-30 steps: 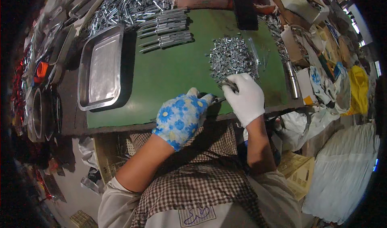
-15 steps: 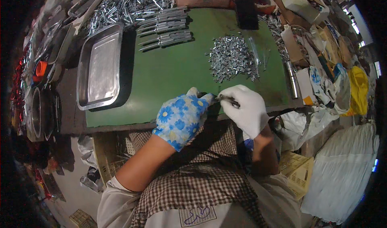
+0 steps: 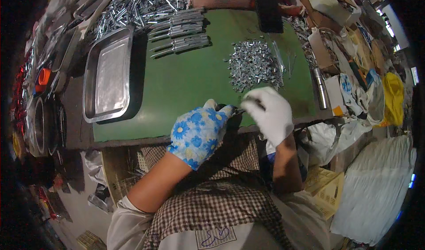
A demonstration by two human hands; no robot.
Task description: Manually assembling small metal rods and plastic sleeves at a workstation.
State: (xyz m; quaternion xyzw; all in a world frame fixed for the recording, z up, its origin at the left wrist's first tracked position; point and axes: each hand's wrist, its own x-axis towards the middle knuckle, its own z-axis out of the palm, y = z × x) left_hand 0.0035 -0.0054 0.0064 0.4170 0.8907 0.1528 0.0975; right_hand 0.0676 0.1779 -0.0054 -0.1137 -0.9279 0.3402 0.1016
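Held part: a small thin metal piece (image 3: 240, 111) is pinched between the two hands at the near edge of the bench, just above the lap; its exact shape cannot be told.
Left hand: the left hand (image 3: 199, 132), in a blue flowered glove, is curled nearly closed, its fingertips gripping one end of the piece.
Right hand: the right hand (image 3: 270, 113), in a plain white glove, is bent over the other end with fingers drawn together; whether it grips the piece or only presses on it cannot be told.
Supply: a heap of small silver parts (image 3: 253, 64) lies on the mat just beyond the right hand.
Finished-looking rows: longer metal pieces (image 3: 179, 31) are laid side by side at the far left of the mat, near a bigger loose pile (image 3: 137, 4).
Tray: a shallow steel tray (image 3: 108, 75) sits at the left end.
Risk: the piece is judged easy to drop into the lap or to the floor, since it is worked right over the bench edge with gloved fingertips; the heap could also be scattered by a sweep of the right wrist.
Surface: a green mat (image 3: 186, 86) covers the bench.
Room: clutter is crowded round, with boxes and bags at the right and round tins (image 3: 37, 126) at the left.
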